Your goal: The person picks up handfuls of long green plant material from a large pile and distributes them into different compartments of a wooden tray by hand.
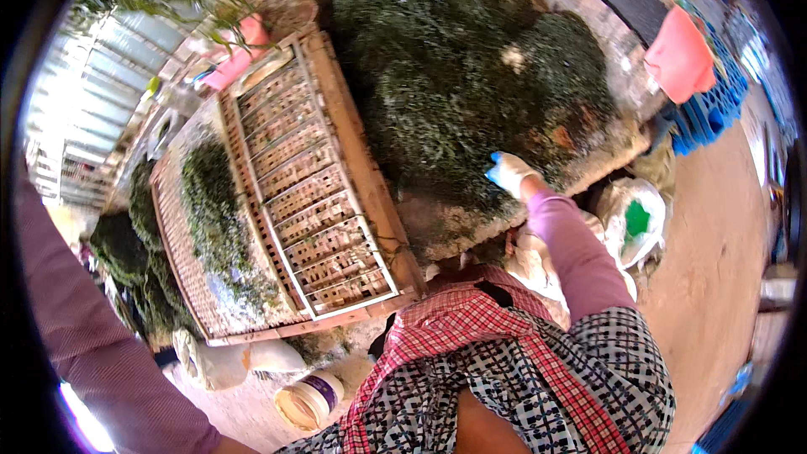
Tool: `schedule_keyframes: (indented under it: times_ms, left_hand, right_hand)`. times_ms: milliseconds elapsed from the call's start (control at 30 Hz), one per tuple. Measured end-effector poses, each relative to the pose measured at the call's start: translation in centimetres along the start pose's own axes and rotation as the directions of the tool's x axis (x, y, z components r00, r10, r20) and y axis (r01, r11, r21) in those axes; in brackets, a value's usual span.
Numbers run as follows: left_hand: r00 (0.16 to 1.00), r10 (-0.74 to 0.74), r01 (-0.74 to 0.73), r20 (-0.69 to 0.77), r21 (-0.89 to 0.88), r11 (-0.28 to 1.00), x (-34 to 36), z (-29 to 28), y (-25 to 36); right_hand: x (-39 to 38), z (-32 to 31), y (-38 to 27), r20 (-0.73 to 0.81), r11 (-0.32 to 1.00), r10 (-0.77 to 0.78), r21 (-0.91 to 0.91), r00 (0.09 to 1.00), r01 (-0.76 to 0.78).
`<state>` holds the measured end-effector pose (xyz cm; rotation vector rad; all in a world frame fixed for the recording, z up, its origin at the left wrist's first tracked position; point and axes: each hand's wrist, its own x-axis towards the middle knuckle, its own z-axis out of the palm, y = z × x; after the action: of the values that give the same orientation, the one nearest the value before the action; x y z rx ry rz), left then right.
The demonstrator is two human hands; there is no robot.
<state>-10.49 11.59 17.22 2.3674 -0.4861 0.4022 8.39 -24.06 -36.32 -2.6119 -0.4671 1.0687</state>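
Observation:
My right hand [513, 173], in a white glove with blue fingertips, reaches to the near right part of a big heap of dark green, fine-leaved plant matter [437, 76]. Its fingers point into the heap and look apart; nothing shows in them. The heap lies on a pale, rough slab [458, 227]. Only the sleeve of my left arm shows at the lower left, and my left hand is out of the picture. To the left of the heap, a metal grille [287, 220] lies on a wood-framed woven rack [336, 118].
More green matter [214, 210] lies on a woven tray [172, 240] farther left. A white bucket [309, 399] and a pale sack [210, 361] are on the floor. At right are an open white bag [636, 223], a blue plastic crate [706, 118] and a pink plastic piece [679, 59].

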Motion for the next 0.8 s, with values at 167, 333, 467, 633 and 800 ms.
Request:
schedule_keyframes:
  times_ms: [167,333,467,633,800]
  left_hand:
    - [0.975,-0.210,0.215,0.077,-0.056,0.975,-3.2,-3.5,2.1]
    - [0.892,-0.345,0.389,0.294,-0.107,0.915,-4.5,0.6,1.1]
    - [0.871,-0.087,-0.009,0.484,0.192,0.981,-5.6,6.9,0.4]
    - [0.776,-0.163,0.256,0.609,-0.067,0.964,-6.9,7.7,-3.8]
    - [0.654,-0.228,0.288,0.721,0.041,0.957,-7.4,5.2,-4.7]
  right_hand:
    - [-3.3,-10.5,1.7,0.150,0.880,-0.114,0.475,0.982,0.030]
    - [-10.0,-19.7,-3.6,-0.323,0.833,-0.143,-0.550,0.936,-0.062]
    - [-14.5,-21.1,-14.6,-0.636,0.890,-0.443,-0.225,0.632,0.397]
    - [-16.6,-16.0,-25.1,-0.402,-0.310,-0.909,0.464,-0.115,0.830]
    - [-15.2,-7.1,-28.3,-0.060,-0.062,-0.998,0.920,-0.017,0.386]
